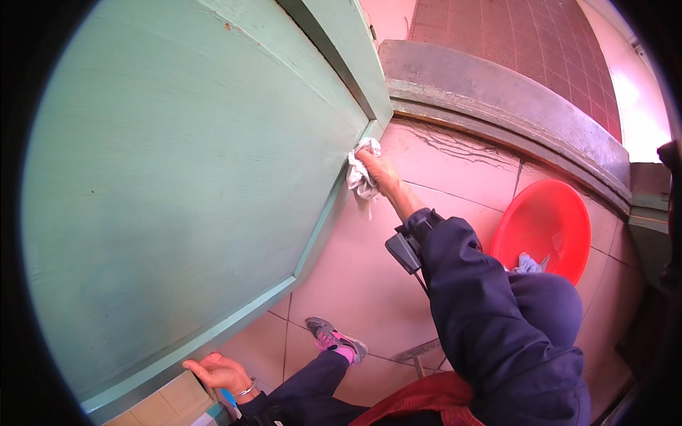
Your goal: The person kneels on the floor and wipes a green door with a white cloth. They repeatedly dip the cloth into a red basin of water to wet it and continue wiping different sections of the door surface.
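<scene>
My right hand (377,169) is closed around a crumpled whitish cloth (363,178). The cloth is pressed against the narrow edge of a green painted door (176,175), close to the green frame (367,58). One end of it dangles below my fingers. At the lower left, my left hand (226,371) is at another stretch of the door's edge, its fingers curled and thumb stretched out. Whether those fingers grip the door cannot be told. A bracelet circles the left wrist, and a dark device is strapped to my right forearm.
A red plastic basin (549,229) with a light-coloured cloth (528,262) in it stands on the pink tiled floor (367,277), right of my knee. A raised threshold (495,85) crosses the doorway. Beyond it lies a dark red mat (511,42). A tiled ledge (160,407) borders my left hand.
</scene>
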The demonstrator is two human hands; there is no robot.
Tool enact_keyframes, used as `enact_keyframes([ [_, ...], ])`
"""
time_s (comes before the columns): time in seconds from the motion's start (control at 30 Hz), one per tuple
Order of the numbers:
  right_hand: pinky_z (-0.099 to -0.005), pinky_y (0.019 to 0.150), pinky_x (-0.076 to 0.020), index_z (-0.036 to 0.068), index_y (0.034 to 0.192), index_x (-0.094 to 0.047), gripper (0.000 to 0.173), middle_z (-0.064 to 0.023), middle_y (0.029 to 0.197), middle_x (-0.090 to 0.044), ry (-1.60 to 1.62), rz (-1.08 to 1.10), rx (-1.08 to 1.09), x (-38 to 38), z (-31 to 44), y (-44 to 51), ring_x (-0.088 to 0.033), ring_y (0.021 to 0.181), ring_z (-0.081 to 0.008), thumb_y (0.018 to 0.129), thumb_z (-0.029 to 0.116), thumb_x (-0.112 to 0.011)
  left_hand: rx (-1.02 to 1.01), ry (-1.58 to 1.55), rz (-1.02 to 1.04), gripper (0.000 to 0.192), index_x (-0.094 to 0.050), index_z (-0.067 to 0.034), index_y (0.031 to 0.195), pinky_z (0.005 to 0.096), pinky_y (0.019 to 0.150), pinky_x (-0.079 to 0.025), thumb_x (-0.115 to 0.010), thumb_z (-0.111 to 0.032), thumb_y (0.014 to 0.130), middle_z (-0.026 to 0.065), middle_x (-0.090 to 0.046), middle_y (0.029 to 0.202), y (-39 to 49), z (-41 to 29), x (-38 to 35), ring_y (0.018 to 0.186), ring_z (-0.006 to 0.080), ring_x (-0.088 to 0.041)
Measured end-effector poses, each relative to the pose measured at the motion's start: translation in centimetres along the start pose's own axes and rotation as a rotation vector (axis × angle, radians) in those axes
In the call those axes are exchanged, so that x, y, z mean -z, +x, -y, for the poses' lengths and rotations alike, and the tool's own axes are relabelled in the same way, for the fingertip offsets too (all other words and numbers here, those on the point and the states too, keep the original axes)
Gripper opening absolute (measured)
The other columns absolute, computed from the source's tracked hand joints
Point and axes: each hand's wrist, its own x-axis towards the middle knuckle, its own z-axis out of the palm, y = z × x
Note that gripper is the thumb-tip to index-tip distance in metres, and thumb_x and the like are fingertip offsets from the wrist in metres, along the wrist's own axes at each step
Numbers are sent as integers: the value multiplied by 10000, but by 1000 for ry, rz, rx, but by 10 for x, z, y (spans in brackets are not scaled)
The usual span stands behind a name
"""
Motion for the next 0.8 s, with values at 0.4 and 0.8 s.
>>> enact_keyframes([
  [0.4, -277, 558, -460, 29, 830, -615, 210, -40, 754, -620, 207, -56, 244, 12, 8, 45, -570, 636, -114, 758, 225, -634, -2, 44, 18, 626, -294, -135, 432, 266, 645, -311, -462, -514, 902, -8, -346, 509, 13, 15, 17, 634, 137, -399],
  [0.8, -269, 547, -432, 44, 811, -605, 143, -12, 718, -592, -94, -245, 334, 11, 15, 53, -526, 614, -84, 769, 180, -607, -13, 11, -64, 637, -314, -129, 424, 271, 667, -310, -459, -527, 899, -5, -341, 500, -3, 2, -9, 634, 139, -402],
])
